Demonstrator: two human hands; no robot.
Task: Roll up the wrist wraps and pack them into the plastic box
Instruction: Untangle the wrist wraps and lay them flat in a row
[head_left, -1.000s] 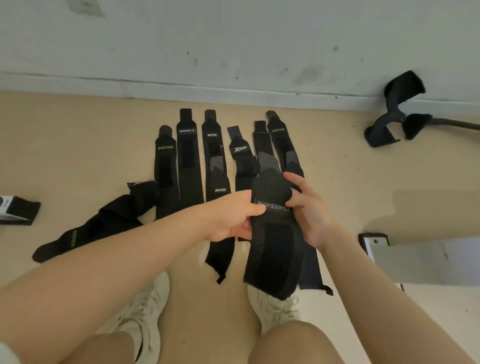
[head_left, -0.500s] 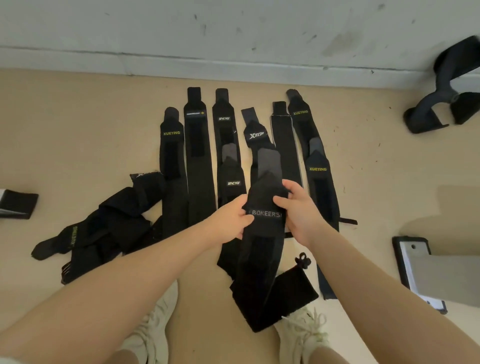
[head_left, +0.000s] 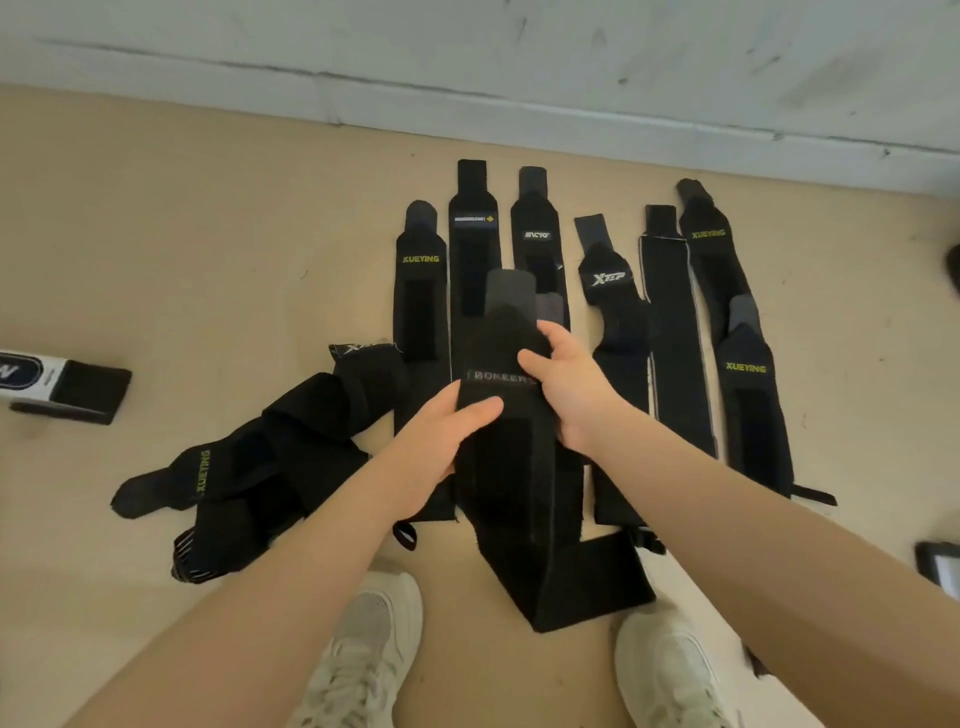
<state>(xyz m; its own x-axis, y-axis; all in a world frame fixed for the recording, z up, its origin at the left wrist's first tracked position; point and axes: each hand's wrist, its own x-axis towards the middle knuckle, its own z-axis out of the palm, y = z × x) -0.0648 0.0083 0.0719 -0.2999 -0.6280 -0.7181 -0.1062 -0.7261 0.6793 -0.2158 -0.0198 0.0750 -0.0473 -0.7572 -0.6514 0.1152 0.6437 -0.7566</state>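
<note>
Both hands hold one black wrist wrap over the floor, its tail folded near the shoes.

Nearest, two pale shoes (head_left: 363, 654) stand on the floor (head_left: 156, 260), and the slack tail of the held wrap (head_left: 511, 467) lies between them. Above, the left hand (head_left: 436, 447) pinches the left edge, thumb on top; the right hand (head_left: 566, 384) curls round the right edge by the label. The cloth looks soft, light and floppy, so it likely rolls best from one end, gripped at both edges. Beyond, a row of flat wraps (head_left: 670, 332) lies toward the wall (head_left: 467, 52), a loose heap (head_left: 270, 457) at left. No plastic box is clearly in view.
</note>
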